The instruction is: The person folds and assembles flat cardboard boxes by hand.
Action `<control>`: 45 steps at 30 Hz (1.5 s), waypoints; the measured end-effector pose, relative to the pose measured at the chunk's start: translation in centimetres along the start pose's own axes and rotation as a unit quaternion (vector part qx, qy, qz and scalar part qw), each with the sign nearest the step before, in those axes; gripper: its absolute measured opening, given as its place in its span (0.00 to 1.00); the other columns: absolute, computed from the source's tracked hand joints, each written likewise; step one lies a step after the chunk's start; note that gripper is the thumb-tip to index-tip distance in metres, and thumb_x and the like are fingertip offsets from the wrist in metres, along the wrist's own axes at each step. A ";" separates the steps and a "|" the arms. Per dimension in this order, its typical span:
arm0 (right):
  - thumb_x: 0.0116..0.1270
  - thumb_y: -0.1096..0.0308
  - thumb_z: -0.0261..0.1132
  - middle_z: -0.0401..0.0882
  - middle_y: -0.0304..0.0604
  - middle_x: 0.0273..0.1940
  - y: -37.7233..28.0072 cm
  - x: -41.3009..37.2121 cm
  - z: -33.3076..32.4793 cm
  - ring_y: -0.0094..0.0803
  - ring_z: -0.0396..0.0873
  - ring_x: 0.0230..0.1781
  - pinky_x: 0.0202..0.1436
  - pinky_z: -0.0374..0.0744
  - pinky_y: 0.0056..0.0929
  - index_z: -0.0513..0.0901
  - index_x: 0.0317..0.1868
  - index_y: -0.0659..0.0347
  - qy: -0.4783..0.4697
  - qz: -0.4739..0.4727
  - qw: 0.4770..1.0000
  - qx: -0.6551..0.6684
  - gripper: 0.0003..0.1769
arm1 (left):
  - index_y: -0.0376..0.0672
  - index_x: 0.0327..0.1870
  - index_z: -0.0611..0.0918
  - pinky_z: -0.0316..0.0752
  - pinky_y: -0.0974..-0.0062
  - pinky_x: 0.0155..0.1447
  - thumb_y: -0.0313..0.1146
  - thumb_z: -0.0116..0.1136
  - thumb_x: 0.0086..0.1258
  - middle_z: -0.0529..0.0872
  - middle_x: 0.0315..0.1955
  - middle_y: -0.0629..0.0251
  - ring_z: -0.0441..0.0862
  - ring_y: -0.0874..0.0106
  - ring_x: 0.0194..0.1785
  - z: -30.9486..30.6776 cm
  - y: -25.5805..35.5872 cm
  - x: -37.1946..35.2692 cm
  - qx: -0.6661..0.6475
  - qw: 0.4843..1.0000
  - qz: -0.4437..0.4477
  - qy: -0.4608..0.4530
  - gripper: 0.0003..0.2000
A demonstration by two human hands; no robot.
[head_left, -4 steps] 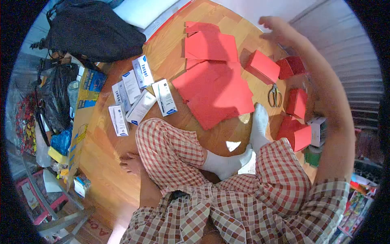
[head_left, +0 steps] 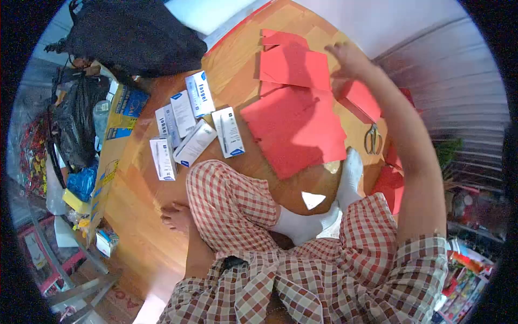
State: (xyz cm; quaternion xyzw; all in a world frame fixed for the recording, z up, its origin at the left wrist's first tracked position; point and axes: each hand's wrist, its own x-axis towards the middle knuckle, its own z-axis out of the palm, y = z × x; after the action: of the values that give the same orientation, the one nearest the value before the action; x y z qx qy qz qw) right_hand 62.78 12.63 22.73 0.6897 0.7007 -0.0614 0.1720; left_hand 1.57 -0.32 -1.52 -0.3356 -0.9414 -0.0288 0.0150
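My left hand [head_left: 175, 216] rests on the wooden floor beside my left knee, fingers spread, with nothing in it. At the upper right my right hand [head_left: 349, 60] reaches forward above the floor, fingers stretched out and holding nothing. It is nearest to a red box [head_left: 359, 102] and the right edge of the upper red cardboard sheet [head_left: 294, 65]. More flat red sheets [head_left: 297, 129] lie overlapped below that one. A pair of scissors [head_left: 373, 139] lies by the box. My right forearm partly covers other red boxes [head_left: 389, 183].
Several white-and-blue packs [head_left: 227, 132] lie on the floor left of the red sheets. A black bag [head_left: 140, 40] sits at the upper left above a cardboard carton [head_left: 105, 183] with plastic bags. A white scrap [head_left: 312, 200] lies near my socked feet.
My right hand has moved left and down, toward the red sheets and the nearest red box. My forearm now covers more of the red boxes. The left hand stays on the floor.
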 end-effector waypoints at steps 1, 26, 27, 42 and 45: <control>0.48 0.62 0.74 0.66 0.53 0.60 -2.0 0.5 1.4 0.47 0.66 0.60 0.62 0.70 0.41 0.58 0.68 0.57 -0.038 0.037 0.998 -0.022 0.49 | 0.45 0.68 0.59 0.53 0.49 0.67 0.58 0.38 0.68 0.59 0.65 0.46 0.58 0.52 0.68 -0.2 0.2 0.0 0.008 1.000 0.014 0.008 0.33; 0.66 0.66 0.52 0.79 0.54 0.44 -2.3 0.5 4.2 0.48 0.79 0.44 0.42 0.79 0.45 0.69 0.50 0.63 0.167 0.039 0.985 0.032 0.14 | 0.44 0.70 0.59 0.51 0.49 0.68 0.57 0.38 0.69 0.57 0.67 0.42 0.55 0.52 0.71 -3.1 0.3 -0.4 0.054 0.998 0.012 -0.021 0.33; 0.66 0.67 0.52 0.79 0.53 0.42 -1.4 -0.6 2.9 0.49 0.79 0.43 0.42 0.78 0.42 0.71 0.48 0.64 0.241 0.078 0.964 0.078 0.13 | 0.44 0.70 0.59 0.51 0.49 0.68 0.57 0.38 0.69 0.57 0.67 0.42 0.55 0.52 0.71 -3.5 0.7 -0.5 0.045 0.999 0.011 -0.021 0.33; 0.71 0.70 0.53 0.81 0.39 0.40 -6.0 -20.8 2.1 0.23 0.78 0.39 0.45 0.76 0.22 0.77 0.46 0.66 0.232 -0.070 0.564 0.789 0.10 | 0.36 0.61 0.66 0.66 0.67 0.61 0.42 0.47 0.73 0.74 0.54 0.56 0.71 0.66 0.58 -15.0 11.7 -4.3 -0.710 0.622 0.244 -0.222 0.23; 0.71 0.71 0.52 0.81 0.40 0.41 -8.3 -21.8 0.7 0.23 0.78 0.41 0.46 0.76 0.23 0.77 0.47 0.66 0.194 -0.084 0.561 0.800 0.11 | 0.44 0.65 0.62 0.64 0.64 0.63 0.53 0.38 0.74 0.72 0.57 0.60 0.70 0.70 0.61 -19.3 15.6 -12.3 -0.742 0.380 0.273 -0.480 0.27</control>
State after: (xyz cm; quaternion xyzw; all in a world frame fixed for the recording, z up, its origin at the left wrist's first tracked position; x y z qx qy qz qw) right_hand 54.45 -8.59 27.90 0.4776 0.4359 -0.4757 -0.5963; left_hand 21.15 2.72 17.79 -0.4091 -0.2519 -0.5445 -0.6875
